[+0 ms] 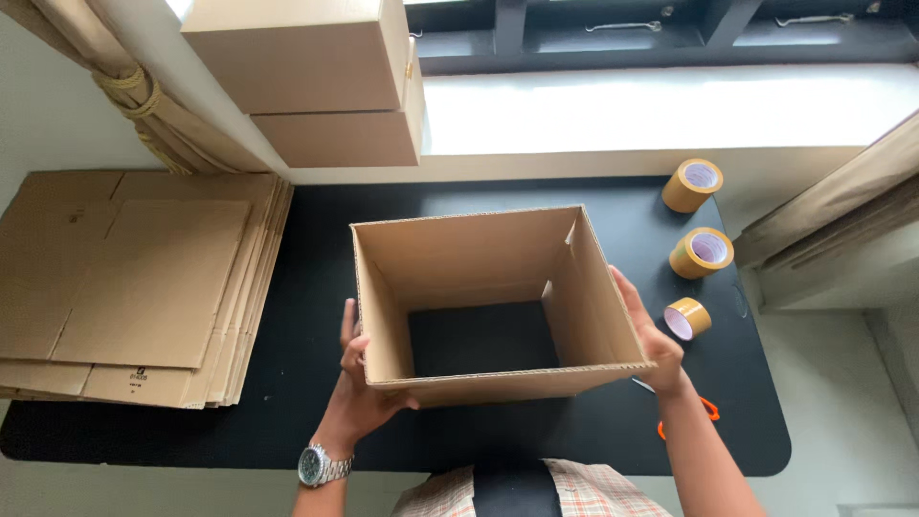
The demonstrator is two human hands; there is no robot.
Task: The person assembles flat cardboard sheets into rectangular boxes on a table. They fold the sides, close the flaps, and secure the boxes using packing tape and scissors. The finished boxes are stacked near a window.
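An open cardboard box (pixel 498 297) stands on the black counter (pixel 316 230), squared up with nothing inside; the dark counter shows through its open bottom. The left hand (pixel 356 378) clamps its grip on the near left corner, and the right hand (pixel 649 340) lies flat against the right wall. Three tape rolls (pixel 701 252) sit at the right, flattened cartons (pixel 134 287) at the left, two closed boxes (pixel 316 77) on the sill. An orange-handled tool (pixel 706 412) is mostly hidden behind the right forearm.
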